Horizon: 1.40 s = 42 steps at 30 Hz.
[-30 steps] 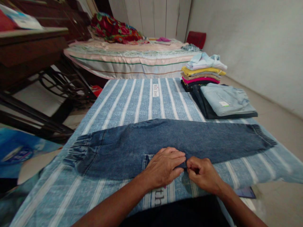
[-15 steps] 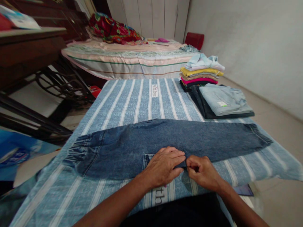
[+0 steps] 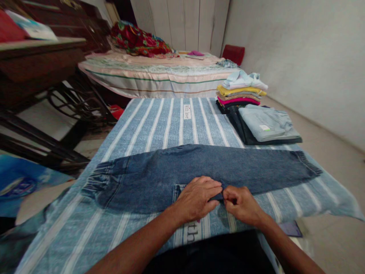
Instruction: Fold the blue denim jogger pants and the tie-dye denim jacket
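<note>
Blue striped cloth (image 3: 161, 123) bears denim trousers (image 3: 159, 173) across its near part, laid lengthwise, seemingly leg over leg but not yet folded shorter; at far right, folded clothes (image 3: 258, 121) sit in two piles. The left hand (image 3: 196, 198) lies flat on the trousers, fingers together; the right hand (image 3: 242, 205) is curled, fingertips apparently clamped on their near edge

Blue denim trousers (image 3: 155, 173), folded lengthwise, lying flat, gathered waist (image 3: 98, 177) leftward
</note>
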Each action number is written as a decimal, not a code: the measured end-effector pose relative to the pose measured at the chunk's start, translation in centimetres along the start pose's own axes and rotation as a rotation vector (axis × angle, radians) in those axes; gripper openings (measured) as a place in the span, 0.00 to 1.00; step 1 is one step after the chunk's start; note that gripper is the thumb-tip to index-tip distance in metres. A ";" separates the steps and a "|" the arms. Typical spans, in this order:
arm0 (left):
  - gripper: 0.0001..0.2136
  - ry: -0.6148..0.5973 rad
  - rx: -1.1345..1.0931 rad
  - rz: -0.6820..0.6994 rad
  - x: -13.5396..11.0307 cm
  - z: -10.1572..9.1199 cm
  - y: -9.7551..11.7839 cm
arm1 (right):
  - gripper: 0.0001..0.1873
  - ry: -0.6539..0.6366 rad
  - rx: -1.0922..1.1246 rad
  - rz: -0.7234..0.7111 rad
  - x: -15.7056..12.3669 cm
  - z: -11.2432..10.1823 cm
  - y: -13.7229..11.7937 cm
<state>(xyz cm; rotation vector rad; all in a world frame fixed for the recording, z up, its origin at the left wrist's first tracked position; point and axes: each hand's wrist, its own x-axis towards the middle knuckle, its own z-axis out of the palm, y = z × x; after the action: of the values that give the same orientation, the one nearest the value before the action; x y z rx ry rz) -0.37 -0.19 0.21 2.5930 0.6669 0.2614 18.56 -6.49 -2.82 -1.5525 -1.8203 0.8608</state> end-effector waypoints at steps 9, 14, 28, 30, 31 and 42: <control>0.15 -0.010 0.046 0.019 0.0 -0.1 0.1 | 0.06 0.001 -0.020 -0.023 -0.1 0.0 0.0; 0.16 -0.013 0.046 0.035 0.0 0.0 -0.1 | 0.06 0.023 -0.032 -0.050 -0.1 -0.1 0.0; 0.12 0.061 0.055 -0.026 0.7 0.7 -0.3 | 0.06 0.086 -0.168 -0.109 -0.8 0.4 0.1; 0.11 0.069 0.066 -0.008 0.6 0.8 -0.3 | 0.06 0.089 -0.178 -0.103 -0.9 0.4 0.1; 0.11 0.071 0.074 0.001 0.6 0.9 -0.3 | 0.07 0.090 -0.180 -0.100 -0.9 0.5 0.1; 0.11 0.065 0.091 0.000 0.5 0.7 -0.1 | 0.06 0.219 -0.111 -0.194 -2.1 0.9 -0.3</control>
<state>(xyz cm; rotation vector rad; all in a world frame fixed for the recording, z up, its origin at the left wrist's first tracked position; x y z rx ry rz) 0.22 -0.11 -0.40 2.6804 0.7170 0.3233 18.00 -8.64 -3.23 -1.4450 -1.8462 0.4876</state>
